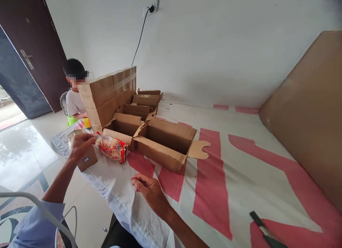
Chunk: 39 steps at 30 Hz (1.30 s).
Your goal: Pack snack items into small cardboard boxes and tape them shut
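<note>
Snack packet: the clear packet (113,148) with red and yellow print lies on the table's near left part, just in front of the open boxes, its left end at the left hand.
Left hand: the left hand (81,145) is curled over the packet's left end, fingers bent and closed on the wrapper there; the hand also rests over a small cardboard box.
Small box: the small brown box (84,157) sits at the left edge of the table, partly under the left hand, touching or just beside the packet.
Right hand: the right hand (148,189) lies nearer, to the right of the packet and apart from it, resting on the cloth with fingers loosely curled inward, holding nothing.
Table: covered with a white cloth (240,176) bearing broad red stripes.
Open boxes: one open carton (168,143) with flaps spread stands just beyond the packet to the right; another (123,127) stands to its left, more behind.
Closed cartons: taped cartons (108,94) are stacked at the far left, behind the open ones.
Other person: someone in a white shirt (74,102) sits beyond the stack, far left.
Cardboard sheet: a large sheet (310,109) leans along the right side.
Dark tool: a dark tool (263,230) lies at the near right; I cannot tell what it is.
Wall: a cable (140,34) hangs from a socket.
</note>
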Available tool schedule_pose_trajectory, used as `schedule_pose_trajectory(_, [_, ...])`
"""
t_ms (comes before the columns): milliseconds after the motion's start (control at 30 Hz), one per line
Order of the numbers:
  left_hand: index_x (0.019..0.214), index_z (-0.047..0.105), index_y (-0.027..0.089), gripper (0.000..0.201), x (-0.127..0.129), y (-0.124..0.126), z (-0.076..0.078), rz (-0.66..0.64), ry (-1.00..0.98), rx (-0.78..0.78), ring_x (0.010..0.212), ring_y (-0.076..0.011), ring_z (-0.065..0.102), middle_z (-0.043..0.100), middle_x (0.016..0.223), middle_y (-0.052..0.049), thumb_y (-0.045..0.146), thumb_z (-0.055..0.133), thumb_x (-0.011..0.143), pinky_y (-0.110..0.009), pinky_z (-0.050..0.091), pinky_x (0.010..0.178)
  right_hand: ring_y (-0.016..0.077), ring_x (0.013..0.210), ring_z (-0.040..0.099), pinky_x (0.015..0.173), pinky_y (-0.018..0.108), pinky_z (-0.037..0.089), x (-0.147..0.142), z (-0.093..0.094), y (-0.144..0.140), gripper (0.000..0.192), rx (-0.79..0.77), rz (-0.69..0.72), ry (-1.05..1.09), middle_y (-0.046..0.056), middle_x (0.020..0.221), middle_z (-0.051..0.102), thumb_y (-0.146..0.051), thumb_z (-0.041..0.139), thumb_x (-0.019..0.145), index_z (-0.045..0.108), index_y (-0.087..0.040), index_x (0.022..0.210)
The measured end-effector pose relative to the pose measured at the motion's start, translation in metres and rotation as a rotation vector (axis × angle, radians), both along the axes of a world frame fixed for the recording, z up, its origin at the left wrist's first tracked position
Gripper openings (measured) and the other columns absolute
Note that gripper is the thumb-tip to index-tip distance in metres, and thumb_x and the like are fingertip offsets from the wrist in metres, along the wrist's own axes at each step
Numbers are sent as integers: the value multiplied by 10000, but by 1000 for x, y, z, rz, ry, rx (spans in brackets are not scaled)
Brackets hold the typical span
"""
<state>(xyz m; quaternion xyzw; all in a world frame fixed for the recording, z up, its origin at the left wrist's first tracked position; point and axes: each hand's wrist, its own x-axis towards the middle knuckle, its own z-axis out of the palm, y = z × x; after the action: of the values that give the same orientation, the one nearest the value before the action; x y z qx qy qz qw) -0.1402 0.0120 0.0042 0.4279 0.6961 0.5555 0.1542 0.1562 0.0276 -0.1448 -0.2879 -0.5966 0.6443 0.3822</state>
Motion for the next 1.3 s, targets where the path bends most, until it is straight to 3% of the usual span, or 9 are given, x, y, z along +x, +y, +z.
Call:
schedule_pose_trajectory(167, [682, 719, 141, 211, -95, 62, 39, 273, 52, -43, 599, -157, 661, 660, 576, -4, 232, 897, 749, -276, 544, 604, 205, 692, 599, 667, 331, 512, 0, -45, -2, 309, 102, 15, -97, 22, 746, 648, -477, 649, 943, 787, -204, 900])
schedule_pose_trajectory(267, [825, 739, 117, 194, -124, 94, 36, 310, 38, -135, 678, -164, 693, 717, 729, -26, 256, 856, 893, -310, 600, 675, 205, 699, 615, 677, 325, 526, 2, -62, -3, 290, 209, 14, -127, 39, 791, 688, -425, 613, 980, 798, -211, 917])
schedule_pose_trajectory(400, [1312, 696, 166, 339, -144, 132, 19, 287, 8, -228, 1068, -237, 742, 730, 1282, -99, 380, 728, 1050, -442, 657, 911, 198, 693, 636, 681, 303, 538, 2, -72, -2, 293, 294, -8, -137, 40, 793, 707, -379, 584, 1015, 816, -220, 934])
schedule_pose_trajectory(600, [1391, 669, 180, 408, -162, 166, 4, 224, -9, -265, 1167, -275, 721, 693, 1389, -122, 392, 727, 1048, -492, 642, 976, 194, 656, 663, 633, 270, 532, 0, -79, -1, 281, 339, -46, -84, 25, 760, 707, -357, 585, 1024, 815, -238, 913])
schedule_pose_trajectory(767, [1235, 729, 151, 308, -167, 166, -1, 170, 21, -229, 1026, -229, 750, 758, 1205, -95, 378, 750, 1028, -420, 655, 888, 230, 662, 683, 646, 314, 553, 0, -79, -1, 250, 291, -40, -78, 27, 757, 715, -403, 618, 993, 822, -290, 905])
schedule_pose_trajectory(900, [906, 802, 143, 278, -167, 161, -2, 151, 57, -165, 846, -218, 764, 781, 800, -54, 335, 908, 735, -301, 611, 744, 299, 675, 681, 664, 414, 577, 1, -73, -1, 271, 217, -2, -128, 50, 759, 711, -470, 607, 978, 833, -358, 880])
schedule_pose_trajectory(1033, [832, 804, 172, 318, -164, 160, -1, 156, 82, -145, 799, -224, 762, 768, 710, -33, 341, 918, 588, -272, 578, 665, 323, 678, 674, 680, 451, 586, 1, -69, -1, 264, 180, 4, -146, 60, 755, 710, -509, 625, 950, 837, -380, 861])
schedule_pose_trajectory(1167, [914, 786, 158, 294, -161, 161, -1, 177, 88, -185, 787, -197, 751, 781, 808, -32, 376, 911, 762, -290, 600, 688, 319, 680, 670, 689, 454, 586, 0, -71, -2, 271, 177, 2, -134, 62, 762, 708, -512, 622, 957, 832, -365, 868])
schedule_pose_trajectory(1300, [1187, 728, 148, 270, -158, 163, -1, 183, 85, -262, 929, -194, 746, 762, 1127, -70, 374, 743, 1038, -371, 655, 810, 310, 679, 670, 688, 444, 581, 0, -72, -3, 278, 175, 8, -140, 57, 772, 708, -513, 611, 972, 825, -360, 880])
